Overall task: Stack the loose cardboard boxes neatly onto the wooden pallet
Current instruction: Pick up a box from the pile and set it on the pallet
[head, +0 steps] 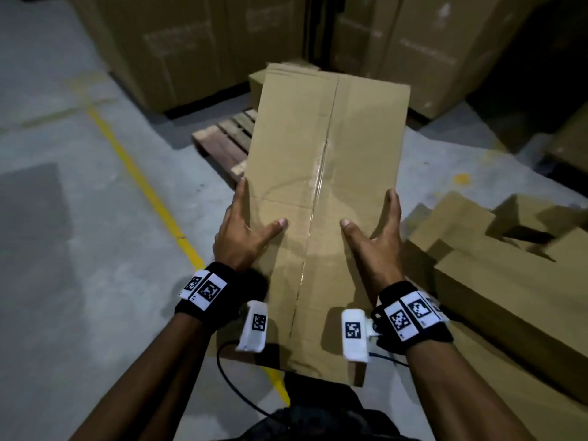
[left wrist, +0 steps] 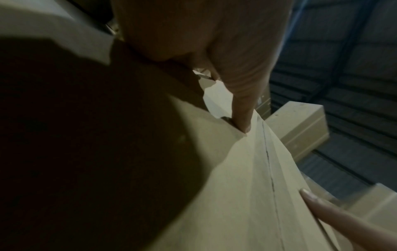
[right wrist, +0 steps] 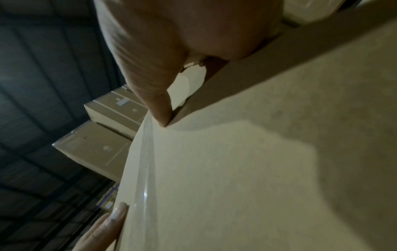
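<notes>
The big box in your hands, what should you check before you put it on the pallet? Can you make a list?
1. Both hands on the box: ok. The left hand and right hand hold its two long sides, thumbs on top.
2. Box taped closed: ok, clear tape runs along the top seam.
3. Pallet in sight: ok, just ahead, left of the box.
4. Free spot on the pallet: cannot tell, the box hides most of it; a smaller box already sits at the far end.
5. Floor path clear: cannot tell, the box hides the floor ahead; loose boxes lie to the right.
</notes>
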`<state>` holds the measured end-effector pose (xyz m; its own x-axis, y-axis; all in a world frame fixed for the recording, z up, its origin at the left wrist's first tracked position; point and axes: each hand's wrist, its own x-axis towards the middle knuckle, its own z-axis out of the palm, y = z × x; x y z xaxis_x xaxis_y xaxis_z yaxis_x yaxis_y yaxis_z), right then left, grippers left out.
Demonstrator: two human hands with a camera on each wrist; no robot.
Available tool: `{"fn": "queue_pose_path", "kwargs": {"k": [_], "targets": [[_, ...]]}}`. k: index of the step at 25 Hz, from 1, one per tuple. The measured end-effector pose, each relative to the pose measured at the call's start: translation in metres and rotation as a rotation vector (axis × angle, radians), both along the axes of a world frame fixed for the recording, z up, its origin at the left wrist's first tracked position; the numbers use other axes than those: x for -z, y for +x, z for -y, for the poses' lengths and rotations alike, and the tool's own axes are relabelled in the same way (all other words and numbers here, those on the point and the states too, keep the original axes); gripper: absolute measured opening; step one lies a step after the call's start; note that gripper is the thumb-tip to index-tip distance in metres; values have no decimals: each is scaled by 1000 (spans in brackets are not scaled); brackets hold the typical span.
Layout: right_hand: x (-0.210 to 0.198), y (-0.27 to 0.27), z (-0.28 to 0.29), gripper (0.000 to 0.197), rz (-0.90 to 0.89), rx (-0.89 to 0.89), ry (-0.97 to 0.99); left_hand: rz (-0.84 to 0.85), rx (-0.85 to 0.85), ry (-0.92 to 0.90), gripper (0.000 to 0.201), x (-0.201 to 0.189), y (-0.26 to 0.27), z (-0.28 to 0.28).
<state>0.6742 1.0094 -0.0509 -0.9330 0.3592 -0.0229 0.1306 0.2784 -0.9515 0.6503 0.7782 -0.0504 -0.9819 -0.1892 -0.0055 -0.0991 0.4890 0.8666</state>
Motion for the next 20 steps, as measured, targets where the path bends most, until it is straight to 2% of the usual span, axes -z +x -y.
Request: {"fn": "queue_pose_path", "kwargs": {"k": [3, 6, 13, 20], "targets": [[10, -57, 40, 97, 9, -72, -7, 35, -91, -6, 104, 6, -38, 41], [19, -132, 77, 96, 20, -131, -36, 35, -161, -34, 102, 13, -100, 78], [5, -303, 147, 99, 17, -259, -87, 30, -246, 10, 103, 1, -247, 146], [5, -432, 210, 98, 13, -269, -53, 4, -262, 12, 101, 5, -372, 207]]}}
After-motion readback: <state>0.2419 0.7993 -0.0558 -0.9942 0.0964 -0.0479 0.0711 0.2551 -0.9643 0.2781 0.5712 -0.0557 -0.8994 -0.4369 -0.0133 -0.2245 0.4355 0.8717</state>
